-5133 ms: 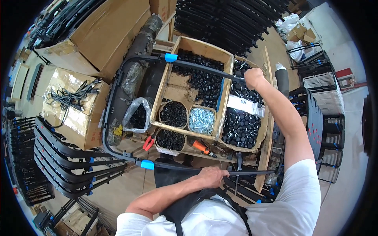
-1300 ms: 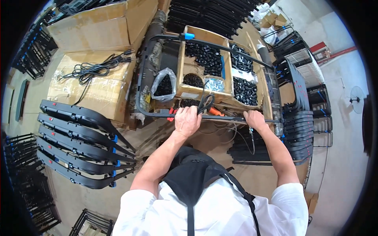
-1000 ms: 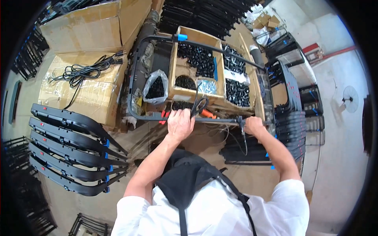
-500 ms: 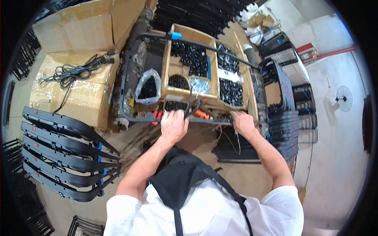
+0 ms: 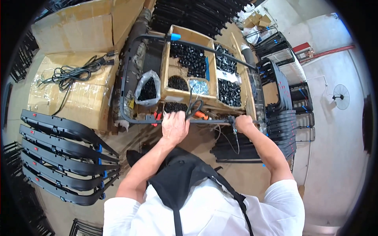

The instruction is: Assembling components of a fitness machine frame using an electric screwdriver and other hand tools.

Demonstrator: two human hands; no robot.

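A black tubular frame (image 5: 124, 84) with rounded corners lies across the workbench, its near bar running in front of me. My left hand (image 5: 175, 126) is closed over that near bar, just right of a red clip (image 5: 157, 117). Farther right, my right hand (image 5: 244, 124) is curled into a closed grip at the same bar, its fingertips mostly hidden. A small black fitting (image 5: 231, 120) sits on the bar beside it. Behind the bar, between my hands, lies an orange-handled tool (image 5: 201, 115) with a black cord loop (image 5: 193, 107). A blue piece (image 5: 175, 37) is on the far bar.
Under the frame stands a wooden compartment box (image 5: 214, 84) of small black parts, with a plastic bag (image 5: 148, 88) of black pieces beside it. Left are a cardboard box (image 5: 43, 98) with coiled cable (image 5: 73, 72) and stacked black curved panels (image 5: 63, 157). Stacked frames (image 5: 281, 118) stand right.
My right hand has shifted slightly right along the bar and its fingers have curled in more, leaving the black fitting more exposed. My left hand stays nearly where it was.
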